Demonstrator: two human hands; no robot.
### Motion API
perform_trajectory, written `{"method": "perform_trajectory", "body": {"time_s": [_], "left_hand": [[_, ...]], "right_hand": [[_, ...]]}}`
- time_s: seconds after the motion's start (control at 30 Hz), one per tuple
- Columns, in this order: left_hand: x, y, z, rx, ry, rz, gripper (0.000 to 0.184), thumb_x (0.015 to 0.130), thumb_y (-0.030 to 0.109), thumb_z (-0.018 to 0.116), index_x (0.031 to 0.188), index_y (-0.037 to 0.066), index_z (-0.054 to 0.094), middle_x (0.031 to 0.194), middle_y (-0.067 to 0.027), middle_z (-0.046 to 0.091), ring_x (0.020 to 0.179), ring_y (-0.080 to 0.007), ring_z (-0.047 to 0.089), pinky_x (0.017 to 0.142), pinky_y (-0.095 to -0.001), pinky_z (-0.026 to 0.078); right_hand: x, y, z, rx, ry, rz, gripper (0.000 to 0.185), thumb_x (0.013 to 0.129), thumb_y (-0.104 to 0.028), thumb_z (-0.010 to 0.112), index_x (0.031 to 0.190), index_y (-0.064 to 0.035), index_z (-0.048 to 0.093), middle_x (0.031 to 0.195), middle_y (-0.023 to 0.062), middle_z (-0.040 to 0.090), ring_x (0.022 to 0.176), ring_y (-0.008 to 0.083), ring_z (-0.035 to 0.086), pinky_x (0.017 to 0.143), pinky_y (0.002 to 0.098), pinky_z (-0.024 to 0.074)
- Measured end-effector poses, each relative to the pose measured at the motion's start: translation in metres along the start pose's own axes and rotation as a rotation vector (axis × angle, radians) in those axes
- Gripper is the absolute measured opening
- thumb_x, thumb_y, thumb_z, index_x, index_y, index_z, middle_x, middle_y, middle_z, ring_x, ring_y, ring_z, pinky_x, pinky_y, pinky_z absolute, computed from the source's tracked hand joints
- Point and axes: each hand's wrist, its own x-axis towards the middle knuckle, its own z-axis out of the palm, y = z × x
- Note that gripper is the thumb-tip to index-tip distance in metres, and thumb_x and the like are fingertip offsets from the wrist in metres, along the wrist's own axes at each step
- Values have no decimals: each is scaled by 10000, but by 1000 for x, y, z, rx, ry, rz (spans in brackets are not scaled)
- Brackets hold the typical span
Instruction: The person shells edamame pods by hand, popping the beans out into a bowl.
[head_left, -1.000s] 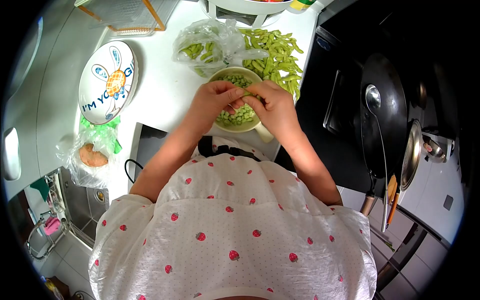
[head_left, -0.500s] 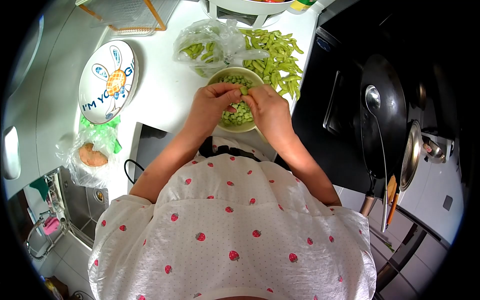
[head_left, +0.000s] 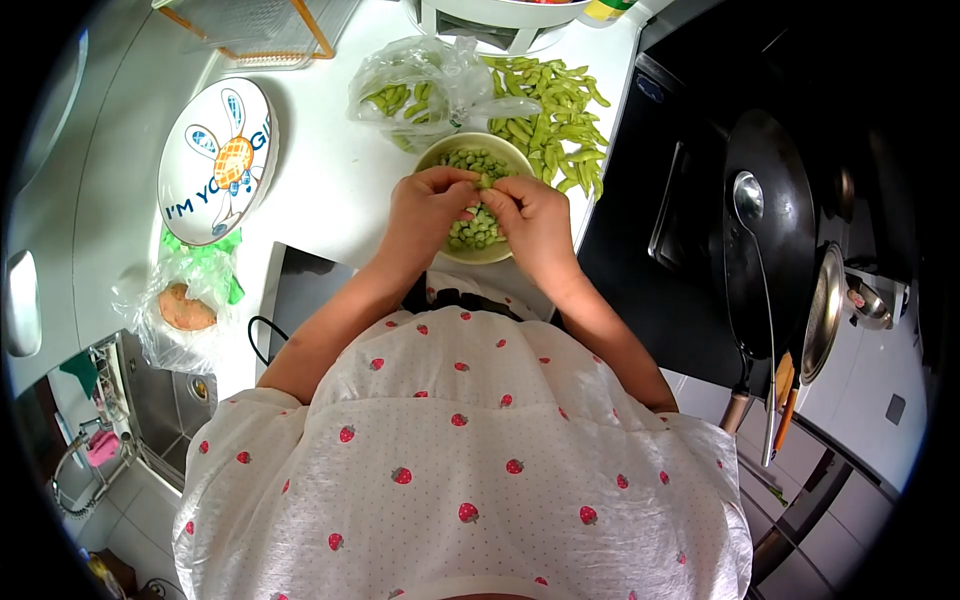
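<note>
A pale yellow bowl (head_left: 432,152) holds many shelled green soybeans (head_left: 474,232). Above it, my left hand (head_left: 428,212) and my right hand (head_left: 534,222) meet, fingertips pinched on one green edamame pod (head_left: 485,182) between them. Part of the pod is hidden by the fingers. Just beyond the bowl, a heap of unshelled edamame pods (head_left: 553,110) lies on the white counter to the right. Beside that heap, a crumpled clear plastic bag (head_left: 440,80) contains more pods.
At left are a plate with a rabbit design (head_left: 205,165) and a bag with a brown tuber (head_left: 185,308), near the sink (head_left: 165,410). On the right, a black wok (head_left: 768,230) with a ladle (head_left: 747,196) sits on the dark stove. A white stand (head_left: 490,22) is at the back.
My right hand has shifted slightly left and its fingers have curled closer to the pod. My left hand stays nearly in place. The view has shifted very slightly.
</note>
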Motion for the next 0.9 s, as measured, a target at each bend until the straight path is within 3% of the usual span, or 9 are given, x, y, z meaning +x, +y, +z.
{"method": "perform_trajectory", "body": {"time_s": [0.13,0.33,0.63,0.9], "left_hand": [[0,-1,2,-125,-37,-46,230,825,141,534,962,-39,572,779,-46,590,703,-98,553,638,-206,471],[3,2,-1,-189,-180,-53,210,841,207,565,901,5,549,758,-18,554,691,-81,521,609,-198,445],[0,-11,3,-510,-206,45,145,854,165,550,858,20,554,730,-14,548,643,-76,493,602,-201,409],[1,3,-1,-478,-259,-57,186,830,182,586,924,21,592,768,-6,579,659,-68,501,595,-190,408]], "right_hand": [[5,3,-8,472,-153,411,122,803,-99,592,768,14,623,635,43,583,490,87,491,456,203,408],[2,2,-6,466,-201,299,119,818,-98,580,786,10,618,663,18,581,517,58,480,459,189,415],[-1,-1,-9,965,-219,467,128,838,-122,561,792,-11,605,678,18,566,563,75,512,498,197,452],[3,-1,-24,866,-349,445,154,846,-150,554,797,-14,607,691,21,568,575,72,516,497,198,452]]}}
